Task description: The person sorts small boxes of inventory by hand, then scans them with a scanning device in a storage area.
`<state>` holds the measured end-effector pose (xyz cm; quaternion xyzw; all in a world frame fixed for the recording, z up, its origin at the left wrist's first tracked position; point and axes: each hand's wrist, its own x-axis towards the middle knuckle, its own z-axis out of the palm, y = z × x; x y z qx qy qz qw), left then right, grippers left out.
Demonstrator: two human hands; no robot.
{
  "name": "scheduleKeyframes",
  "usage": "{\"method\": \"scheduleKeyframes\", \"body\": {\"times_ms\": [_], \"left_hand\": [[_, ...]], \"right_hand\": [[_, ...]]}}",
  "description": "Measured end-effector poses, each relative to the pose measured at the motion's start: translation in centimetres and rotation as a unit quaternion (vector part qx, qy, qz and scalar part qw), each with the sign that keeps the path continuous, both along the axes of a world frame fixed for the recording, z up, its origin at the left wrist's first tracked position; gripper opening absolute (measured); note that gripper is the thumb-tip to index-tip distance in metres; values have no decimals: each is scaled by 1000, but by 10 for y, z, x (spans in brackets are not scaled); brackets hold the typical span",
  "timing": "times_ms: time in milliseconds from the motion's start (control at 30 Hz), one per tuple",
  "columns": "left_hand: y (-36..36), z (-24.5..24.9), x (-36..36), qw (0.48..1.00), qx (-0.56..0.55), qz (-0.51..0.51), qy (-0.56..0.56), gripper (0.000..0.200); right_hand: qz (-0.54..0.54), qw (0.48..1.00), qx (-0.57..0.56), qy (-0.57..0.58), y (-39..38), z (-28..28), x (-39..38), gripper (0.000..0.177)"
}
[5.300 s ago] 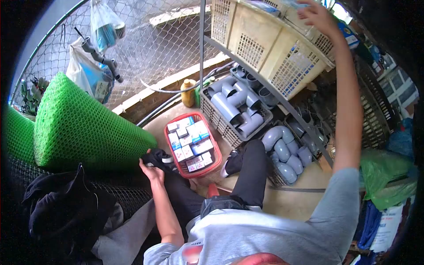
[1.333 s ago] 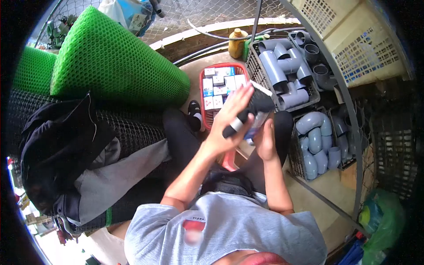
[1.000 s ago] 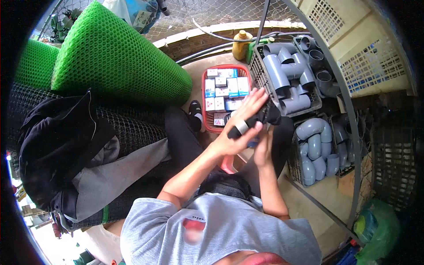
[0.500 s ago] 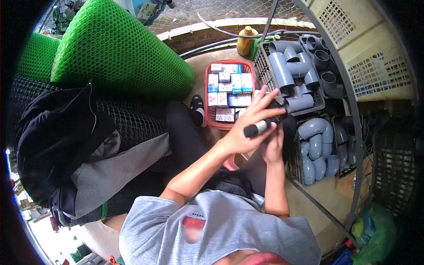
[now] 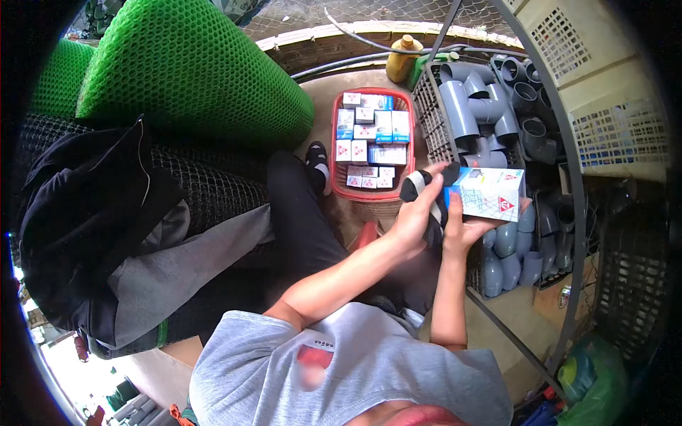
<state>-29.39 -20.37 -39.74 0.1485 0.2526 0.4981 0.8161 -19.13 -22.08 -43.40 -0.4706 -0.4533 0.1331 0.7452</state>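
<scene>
The left grip, a bare hand, is closed round a soft-looking black item with a whitish band. The right grip, also bare, is clamped on a white-and-blue cardboard box with red triangle marks, its thumb on the left side. The box is held tilted in the air, just right of the black item; whether those two touch is hard to tell.

Left of and beyond the hands, a red plastic basket holds many small white-and-blue boxes. To its right is a dark grey lattice crate of grey plastic pipe fittings; more curved grey fittings lie nearer, partly behind the right grip. A yellow plastic bottle is at the far side. Farther left lie a green mesh roll and, nearer, a black jacket
</scene>
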Motion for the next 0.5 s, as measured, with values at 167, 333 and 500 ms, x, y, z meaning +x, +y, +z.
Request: {"method": "scheduleKeyframes", "body": {"times_ms": [167,333,500], "left_hand": [[-4,-18,-11,992,-66,-110,-6,42],[11,-53,-10,990,-116,-45,-61,44],[15,-53,-46,942,-234,-221,94,41]], "right_hand": [[-46,998,-27,-41,2,-17,16,123],[-24,996,-90,-16,-5,-39,-17,127],[-47,989,-141,-15,27,-61,9,127]]}}
